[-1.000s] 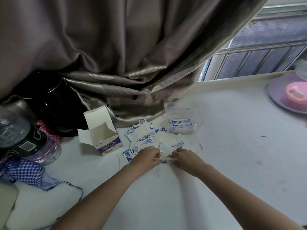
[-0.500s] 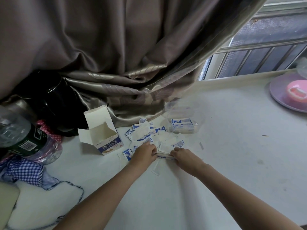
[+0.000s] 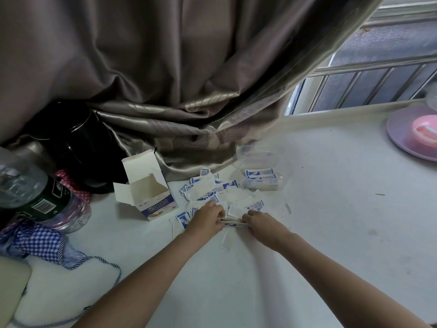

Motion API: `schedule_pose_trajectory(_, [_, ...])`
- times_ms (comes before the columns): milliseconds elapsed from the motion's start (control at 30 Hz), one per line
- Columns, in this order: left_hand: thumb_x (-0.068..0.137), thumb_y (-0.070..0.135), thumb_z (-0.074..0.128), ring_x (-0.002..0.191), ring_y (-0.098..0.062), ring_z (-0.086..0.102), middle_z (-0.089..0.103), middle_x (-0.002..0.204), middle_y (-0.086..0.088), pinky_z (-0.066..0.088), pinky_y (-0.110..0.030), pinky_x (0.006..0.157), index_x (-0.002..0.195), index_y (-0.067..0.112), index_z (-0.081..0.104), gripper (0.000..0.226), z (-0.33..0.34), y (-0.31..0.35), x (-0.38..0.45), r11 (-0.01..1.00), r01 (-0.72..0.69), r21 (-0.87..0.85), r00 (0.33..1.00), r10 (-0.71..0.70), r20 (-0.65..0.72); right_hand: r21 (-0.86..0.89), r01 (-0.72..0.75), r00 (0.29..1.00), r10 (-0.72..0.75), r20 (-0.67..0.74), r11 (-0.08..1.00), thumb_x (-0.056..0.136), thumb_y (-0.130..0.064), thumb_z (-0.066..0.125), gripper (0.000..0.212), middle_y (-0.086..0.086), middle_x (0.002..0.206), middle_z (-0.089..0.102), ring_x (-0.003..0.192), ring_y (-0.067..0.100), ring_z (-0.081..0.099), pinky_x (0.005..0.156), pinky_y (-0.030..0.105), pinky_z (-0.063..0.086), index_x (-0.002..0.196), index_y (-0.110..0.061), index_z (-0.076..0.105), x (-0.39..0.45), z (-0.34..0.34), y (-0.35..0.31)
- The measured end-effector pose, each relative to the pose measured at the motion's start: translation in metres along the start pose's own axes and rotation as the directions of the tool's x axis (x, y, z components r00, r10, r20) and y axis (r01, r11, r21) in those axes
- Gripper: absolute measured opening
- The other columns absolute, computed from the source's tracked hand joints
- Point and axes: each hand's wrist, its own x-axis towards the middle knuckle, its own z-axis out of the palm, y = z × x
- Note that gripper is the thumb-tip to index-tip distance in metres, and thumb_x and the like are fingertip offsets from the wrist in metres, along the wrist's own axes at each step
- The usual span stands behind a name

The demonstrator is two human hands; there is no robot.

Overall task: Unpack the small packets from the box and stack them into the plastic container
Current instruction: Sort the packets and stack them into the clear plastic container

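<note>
An open white and blue cardboard box (image 3: 151, 197) stands on the white table (image 3: 331, 209), its flaps up. Right of it lies a loose pile of small white and blue packets (image 3: 212, 188). A clear plastic container (image 3: 260, 171) behind the pile holds a short stack of packets (image 3: 261, 178). My left hand (image 3: 208, 217) and my right hand (image 3: 260, 221) pinch the two ends of a thin bundle of packets (image 3: 233, 223) at the pile's near edge. One packet (image 3: 225, 241) lies alone just in front of my hands.
A brown curtain (image 3: 189, 79) drapes onto the table behind the box. A black kettle (image 3: 78, 143), plastic bottles (image 3: 28, 190) and checked cloth (image 3: 40, 242) crowd the left. A purple plate (image 3: 399, 136) with a pink object sits far right under the window.
Both hands have shifted slightly away from me toward the pile, still holding the bundle between them. The box, pile and container have not moved.
</note>
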Motion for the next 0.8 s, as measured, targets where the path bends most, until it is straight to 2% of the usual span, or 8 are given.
schedule_pose_trajectory(133, [0.084, 0.012, 0.064, 0.089, -0.018, 0.063, 0.056, 0.105, -0.006, 0.048, -0.022, 0.082, 0.103, 0.008, 0.064, 0.019, 0.0, 0.002, 0.0, 0.999, -0.011, -0.03, 0.999, 0.012, 0.039, 0.006, 0.006, 1.0, -0.006, 0.001, 1.0, 0.092, -0.003, 0.039, 0.023, 0.015, 0.113, 0.053, 0.099, 0.034, 0.056, 0.08, 0.039, 0.042, 0.11, -0.003, 0.052, -0.002, 0.0, 0.0])
schedule_pose_trajectory(233, [0.084, 0.013, 0.064, 0.089, -0.018, 0.063, 0.057, 0.105, -0.006, 0.05, -0.025, 0.083, 0.1, 0.008, 0.066, 0.016, -0.001, 0.002, -0.001, 1.0, -0.017, -0.025, 0.999, 0.018, 0.049, 0.003, 0.009, 1.0, -0.009, -0.016, 1.0, 0.093, -0.005, 0.038, 0.022, 0.014, 0.113, 0.052, 0.097, 0.034, 0.057, 0.08, 0.039, 0.043, 0.111, -0.004, 0.052, -0.003, 0.001, 0.001])
schedule_pose_trajectory(400, [0.086, 0.017, 0.062, 0.089, -0.017, 0.06, 0.061, 0.101, -0.006, 0.044, -0.023, 0.075, 0.094, 0.009, 0.068, 0.013, -0.004, 0.002, 0.0, 0.999, -0.007, 0.048, 0.997, 0.003, 0.083, 0.027, 0.015, 1.0, -0.015, 0.003, 1.0, 0.092, -0.002, 0.039, 0.024, 0.014, 0.114, 0.054, 0.1, 0.033, 0.057, 0.082, 0.037, 0.043, 0.111, -0.003, 0.054, -0.001, -0.001, 0.0])
schedule_pose_trajectory(533, [0.082, 0.012, 0.065, 0.073, -0.009, 0.056, 0.068, 0.09, -0.004, 0.04, -0.011, 0.062, 0.086, 0.008, 0.07, 0.008, -0.016, 0.002, 0.01, 0.99, 0.063, -0.128, 0.998, -0.065, -0.011, 0.261, -0.038, 0.99, 0.072, -0.122, 0.965, 0.086, -0.001, 0.045, 0.018, 0.013, 0.094, 0.062, 0.087, 0.027, 0.058, 0.068, 0.025, 0.038, 0.094, -0.003, 0.061, 0.001, -0.016, 0.005])
schedule_pose_trajectory(600, [0.08, 0.009, 0.068, 0.065, -0.005, 0.056, 0.066, 0.077, -0.002, 0.04, -0.004, 0.058, 0.084, 0.005, 0.07, 0.006, -0.024, 0.007, 0.019, 0.921, 0.134, -0.365, 0.984, -0.168, -0.064, 0.492, -0.096, 0.948, 0.231, -0.22, 0.865, 0.084, -0.002, 0.054, 0.014, 0.01, 0.076, 0.065, 0.068, 0.016, 0.061, 0.056, 0.015, 0.038, 0.076, -0.012, 0.058, 0.002, -0.029, 0.014])
schedule_pose_trajectory(667, [0.08, 0.008, 0.07, 0.057, 0.001, 0.057, 0.064, 0.07, 0.002, 0.041, 0.0, 0.055, 0.083, 0.005, 0.069, 0.004, -0.032, 0.019, 0.03, 0.79, 0.182, -0.586, 0.959, -0.274, -0.073, 0.702, -0.101, 0.878, 0.395, -0.27, 0.705, 0.081, -0.001, 0.061, 0.026, 0.006, 0.066, 0.065, 0.049, -0.001, 0.059, 0.056, 0.009, 0.04, 0.066, -0.019, 0.049, 0.005, -0.043, 0.025])
schedule_pose_trajectory(733, [0.081, 0.007, 0.07, 0.052, 0.003, 0.058, 0.064, 0.069, 0.002, 0.047, -0.007, 0.061, 0.082, 0.007, 0.067, 0.004, -0.036, 0.035, 0.042, 0.618, 0.199, -0.76, 0.938, -0.344, -0.034, 0.841, -0.082, 0.825, 0.51, -0.244, 0.535, 0.078, 0.001, 0.063, 0.028, 0.003, 0.064, 0.063, 0.043, -0.001, 0.059, 0.062, 0.021, 0.047, 0.067, -0.02, 0.047, 0.007, -0.056, 0.037])
schedule_pose_trajectory(800, [0.082, 0.008, 0.069, 0.055, -0.005, 0.058, 0.064, 0.069, -0.002, 0.049, -0.017, 0.065, 0.082, 0.007, 0.064, 0.005, -0.038, 0.049, 0.052, 0.476, 0.228, -0.849, 0.916, -0.402, 0.021, 0.914, -0.066, 0.783, 0.588, -0.201, 0.401, 0.078, 0.003, 0.062, 0.027, 0.003, 0.062, 0.063, 0.049, 0.012, 0.062, 0.066, 0.035, 0.05, 0.073, -0.018, 0.045, 0.011, -0.065, 0.044])
